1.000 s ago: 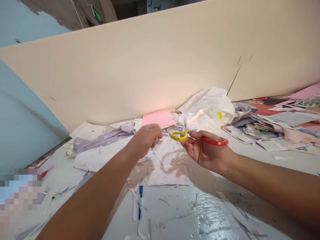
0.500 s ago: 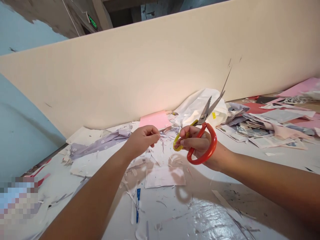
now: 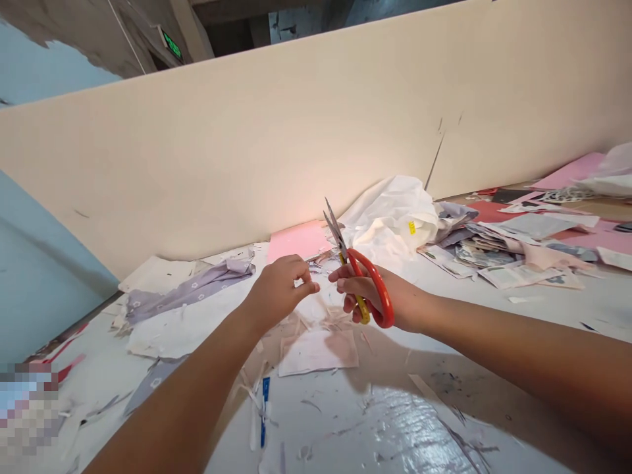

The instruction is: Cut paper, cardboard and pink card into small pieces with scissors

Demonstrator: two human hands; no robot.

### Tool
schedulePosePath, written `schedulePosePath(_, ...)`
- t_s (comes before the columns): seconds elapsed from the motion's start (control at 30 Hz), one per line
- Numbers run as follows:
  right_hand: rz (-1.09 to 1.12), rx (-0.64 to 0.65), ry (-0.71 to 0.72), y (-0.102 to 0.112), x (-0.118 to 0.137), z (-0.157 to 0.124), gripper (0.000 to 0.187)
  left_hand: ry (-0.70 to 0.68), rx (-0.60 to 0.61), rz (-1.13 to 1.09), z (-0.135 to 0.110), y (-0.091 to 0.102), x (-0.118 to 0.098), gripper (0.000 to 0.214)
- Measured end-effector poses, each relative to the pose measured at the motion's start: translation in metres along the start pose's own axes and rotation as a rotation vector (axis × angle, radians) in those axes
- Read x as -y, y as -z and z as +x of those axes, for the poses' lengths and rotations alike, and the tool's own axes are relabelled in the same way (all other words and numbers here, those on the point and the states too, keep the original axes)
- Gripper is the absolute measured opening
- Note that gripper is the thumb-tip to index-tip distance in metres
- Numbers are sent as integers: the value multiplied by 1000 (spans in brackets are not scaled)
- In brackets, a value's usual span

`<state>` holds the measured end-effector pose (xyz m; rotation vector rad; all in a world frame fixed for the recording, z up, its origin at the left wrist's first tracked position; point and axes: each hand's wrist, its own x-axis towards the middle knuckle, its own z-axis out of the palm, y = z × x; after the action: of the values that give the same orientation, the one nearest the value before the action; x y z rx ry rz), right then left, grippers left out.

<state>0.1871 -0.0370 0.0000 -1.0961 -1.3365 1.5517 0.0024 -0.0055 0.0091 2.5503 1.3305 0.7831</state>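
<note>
My right hand [image 3: 368, 293] grips a pair of scissors [image 3: 375, 289] through their red and yellow handles. The steel blades [image 3: 334, 229] point up and to the left, in front of a white plastic bag. My left hand [image 3: 279, 289] hangs just left of the scissors, its fingers curled toward the thumb. Any thin scrap between those fingers is hidden. Below both hands lie paper scraps and a pale pink-white paper piece [image 3: 318, 352]. A pink paper sheet [image 3: 299, 240] lies beyond them.
A white table [image 3: 395, 421] is strewn with scraps, lilac flowered fabric [image 3: 190, 293] and a blue-and-white strip [image 3: 265, 411]. A heap of printed paper [image 3: 518, 253] and pink sheets lies to the right. A tall beige board [image 3: 296, 145] stands along the far side.
The scissors have swung left toward my left hand, and their blades now point up-left instead of up-right. My left hand has barely moved.
</note>
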Motion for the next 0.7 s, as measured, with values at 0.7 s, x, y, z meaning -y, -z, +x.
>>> schedulePosePath(0.7, -440, 12, 162, 21, -12, 11, 10, 89, 133, 20, -3, 8, 24, 37)
